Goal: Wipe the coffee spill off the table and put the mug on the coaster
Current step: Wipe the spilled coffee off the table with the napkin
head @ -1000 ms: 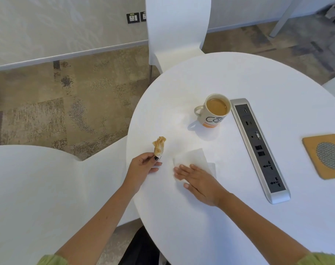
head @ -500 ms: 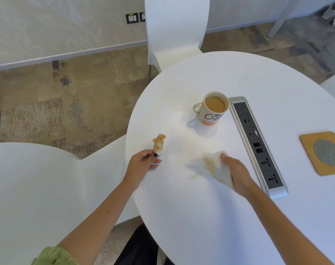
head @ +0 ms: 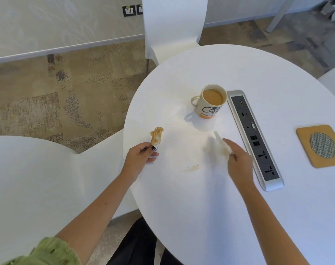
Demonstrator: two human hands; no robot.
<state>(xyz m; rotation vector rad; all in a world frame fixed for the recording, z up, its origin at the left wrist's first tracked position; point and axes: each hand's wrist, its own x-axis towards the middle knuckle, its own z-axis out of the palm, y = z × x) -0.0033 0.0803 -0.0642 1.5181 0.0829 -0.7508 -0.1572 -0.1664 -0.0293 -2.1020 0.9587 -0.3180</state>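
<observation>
Spanning most of the view, the round white counter [head: 210, 217] looks smooth and hard, so I judge liquid will smear across it rather than soak in, and a pressed, flat stroke should lift it. The power strip [head: 254, 138] set into the counter lies just right of the wiping area; moisture pushed that way would be a risk.

The coaster [head: 322, 145] sits flat, well apart to the right beyond the strip. It appears stiff and light, needing no handling.

The mug [head: 210, 101] stands upright left of the strip's far end, nearly brimful of milky coffee. I expect it to be heavy for its size, rigid, breakable and ready to slop; the handle points left, the best place to take it, lifting level and slowly.

The right hand [head: 237, 159] is clenched around a white tissue [head: 219, 148], blurred, against the counter near the strip. Soft, limp and faintly stained, it should tear if dragged hard when wet.

The left hand [head: 141, 155] pinches a crumpled, brown-soaked tissue [head: 156, 136] upright near the counter's left edge.

A small remnant of the coffee spill [head: 193, 167] lies between the hands.
</observation>
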